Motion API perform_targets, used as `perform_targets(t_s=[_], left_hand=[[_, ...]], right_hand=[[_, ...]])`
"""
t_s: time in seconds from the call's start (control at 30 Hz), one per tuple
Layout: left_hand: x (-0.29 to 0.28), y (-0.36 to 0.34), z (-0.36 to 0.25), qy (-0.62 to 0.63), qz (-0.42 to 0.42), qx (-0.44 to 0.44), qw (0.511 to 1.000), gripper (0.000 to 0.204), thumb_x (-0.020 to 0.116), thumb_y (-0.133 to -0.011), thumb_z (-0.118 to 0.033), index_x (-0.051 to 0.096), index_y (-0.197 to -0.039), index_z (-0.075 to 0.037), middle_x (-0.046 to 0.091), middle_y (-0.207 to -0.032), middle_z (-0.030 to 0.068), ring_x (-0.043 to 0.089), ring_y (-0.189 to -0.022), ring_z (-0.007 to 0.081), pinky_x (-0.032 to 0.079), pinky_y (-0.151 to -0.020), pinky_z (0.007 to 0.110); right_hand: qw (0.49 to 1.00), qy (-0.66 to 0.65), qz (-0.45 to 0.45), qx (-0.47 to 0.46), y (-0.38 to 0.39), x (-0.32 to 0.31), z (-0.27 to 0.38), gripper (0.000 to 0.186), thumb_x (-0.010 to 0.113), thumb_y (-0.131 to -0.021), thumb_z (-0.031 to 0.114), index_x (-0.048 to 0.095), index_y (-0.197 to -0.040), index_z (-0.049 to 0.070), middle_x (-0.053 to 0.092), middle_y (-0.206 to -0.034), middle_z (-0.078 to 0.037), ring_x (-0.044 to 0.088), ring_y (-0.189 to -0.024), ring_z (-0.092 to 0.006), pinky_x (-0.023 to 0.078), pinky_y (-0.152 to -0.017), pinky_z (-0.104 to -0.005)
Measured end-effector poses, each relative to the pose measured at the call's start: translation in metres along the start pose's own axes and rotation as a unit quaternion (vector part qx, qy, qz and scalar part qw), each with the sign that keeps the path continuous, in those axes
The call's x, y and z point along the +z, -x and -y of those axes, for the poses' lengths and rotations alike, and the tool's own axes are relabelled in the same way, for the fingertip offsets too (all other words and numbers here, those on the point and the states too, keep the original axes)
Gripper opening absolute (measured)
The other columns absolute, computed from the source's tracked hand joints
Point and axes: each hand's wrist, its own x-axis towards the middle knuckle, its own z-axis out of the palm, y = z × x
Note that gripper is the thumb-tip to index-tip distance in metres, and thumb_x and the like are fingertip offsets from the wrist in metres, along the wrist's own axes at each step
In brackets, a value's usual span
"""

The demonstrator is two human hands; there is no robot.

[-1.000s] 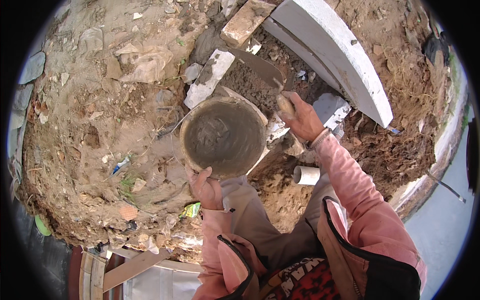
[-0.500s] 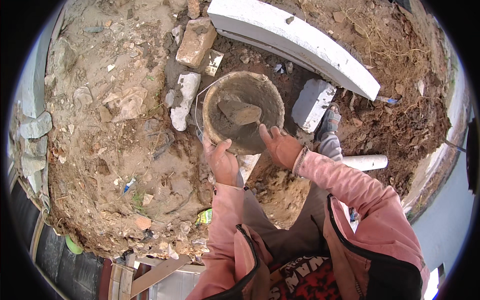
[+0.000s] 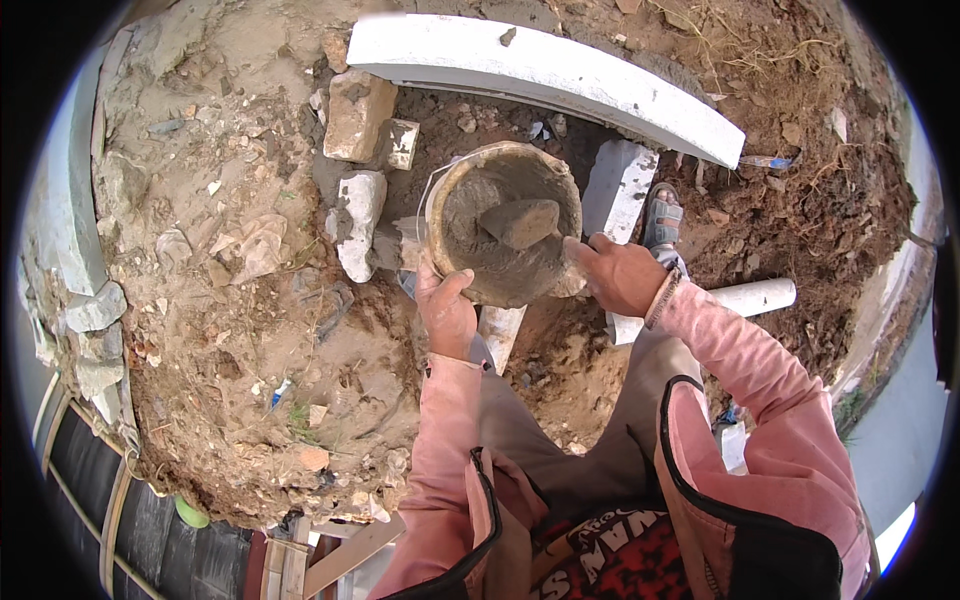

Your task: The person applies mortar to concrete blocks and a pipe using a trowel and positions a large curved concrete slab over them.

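A round bucket [image 3: 455, 200] of wet grey mortar is held out over the rubble, its wire handle raised at the left. My left hand [image 3: 448, 308] grips its lower-left rim, thumb on top. Inside, a trowel blade [image 3: 518, 222] coated in mortar lies in the mix. My right hand [image 3: 622, 275], at the bucket's right side, has its fingers curled round the trowel's handle, which is mostly hidden.
Behind the bucket lie a long curved white block [image 3: 560, 55], a brown brick [image 3: 355, 112], a broken white chunk [image 3: 358, 222] and another white block [image 3: 617, 185]. A sandaled foot [image 3: 662, 218] stands at the right beside a white pipe [image 3: 750, 298]. Loose soil and debris surround them.
The trowel has moved from beyond the bucket's upper right down into the mortar, with my right hand. The bucket and my left hand have shifted rightward and upward in view.
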Motion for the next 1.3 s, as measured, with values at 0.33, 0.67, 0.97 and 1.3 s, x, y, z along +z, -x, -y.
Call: perform_targets(t_s=[0.33, 0.67, 0.97, 1.3], left_hand=[[0.024, -0.006, 0.012, 0.004, 0.005, -0.009, 1.0, 0.061, 0.054, -0.071, 0.008, 0.047, -0.132, 0.004, 0.056, -0.124, 0.0096, 0.054, -0.112, 0.0181, 0.039, -0.1, 0.031], [0.041, 0.001, 0.022, -0.071, 0.018, 0.063, 0.995, 0.061, 0.052, -0.074, 0.004, 0.045, -0.134, 0.005, 0.051, -0.133, 0.0124, 0.044, -0.127, 0.0198, 0.026, -0.111, 0.034], [0.007, 0.017, 0.01, -0.289, 0.087, 0.091, 0.949, 0.061, 0.052, -0.074, -0.002, 0.045, -0.134, 0.006, 0.042, -0.145, 0.0138, 0.022, -0.143, 0.0217, -0.005, -0.117, 0.039], [-0.078, 0.046, -0.027, 0.09, -0.089, 0.008, 0.992, 0.071, 0.052, -0.069, 0.01, 0.04, -0.138, -0.003, 0.051, -0.13, 0.0118, 0.049, -0.12, 0.0255, 0.039, -0.104, 0.039]], right_hand=[[0.995, -0.007, -0.076, 0.058, 0.015, 0.041, -0.021, 0.061, 0.056, -0.084, 0.012, 0.034, -0.141, 0.012, 0.054, -0.106, -0.018, 0.064, -0.076, -0.0382, 0.053, -0.066, -0.0471], [0.978, -0.057, -0.128, 0.152, -0.013, 0.048, -0.014, 0.064, 0.055, -0.08, 0.009, 0.032, -0.14, 0.002, 0.055, -0.102, -0.023, 0.061, -0.078, -0.0394, 0.052, -0.071, -0.0482], [0.857, -0.453, 0.208, 0.135, -0.005, 0.041, 0.003, 0.059, 0.057, -0.089, 0.014, 0.035, -0.143, 0.009, 0.062, -0.085, -0.016, 0.063, -0.065, -0.0212, 0.053, -0.053, -0.0353], [0.599, -0.749, 0.259, 0.113, 0.004, 0.047, 0.006, 0.058, 0.057, -0.092, 0.014, 0.034, -0.145, 0.015, 0.06, -0.091, -0.009, 0.055, -0.054, -0.0128, 0.046, -0.042, -0.0252]])
